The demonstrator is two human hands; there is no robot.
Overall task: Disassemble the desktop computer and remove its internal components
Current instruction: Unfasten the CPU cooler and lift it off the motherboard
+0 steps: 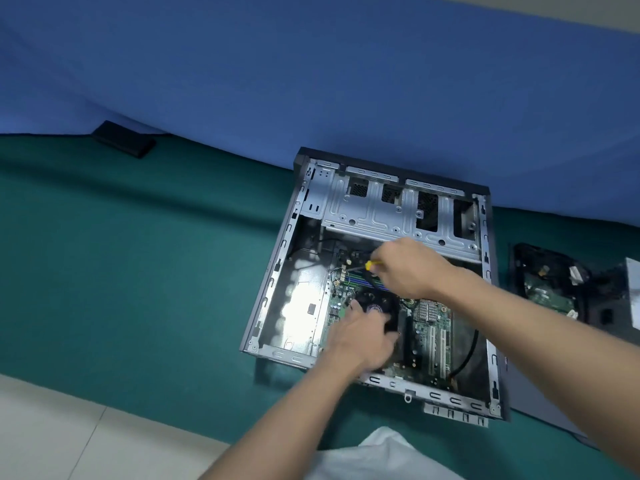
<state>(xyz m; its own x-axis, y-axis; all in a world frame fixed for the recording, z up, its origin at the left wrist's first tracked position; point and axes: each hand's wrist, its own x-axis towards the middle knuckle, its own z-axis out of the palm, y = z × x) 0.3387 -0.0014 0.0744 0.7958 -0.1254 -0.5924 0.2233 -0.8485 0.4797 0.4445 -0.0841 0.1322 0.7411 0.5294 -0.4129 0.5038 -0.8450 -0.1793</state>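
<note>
An open desktop computer case [277, 271] lies flat on a green mat, its green motherboard [433, 337] exposed inside. My right hand [408, 268] grips a yellow-handled screwdriver [372, 265], whose tip points left toward the board's upper edge near the memory slots. My left hand [360, 336] rests on the black CPU cooler fan [375, 304], fingers curled round its near edge. A silver drive cage [374, 206] spans the far end of the case. A black cable [469, 351] loops along the right side of the board.
Removed parts, among them a circuit board and cables [550, 289], lie on the mat right of the case. A flat black object [124, 138] sits far left by the blue cloth backdrop [311, 64]. White floor tiles [69, 431] run along the near left.
</note>
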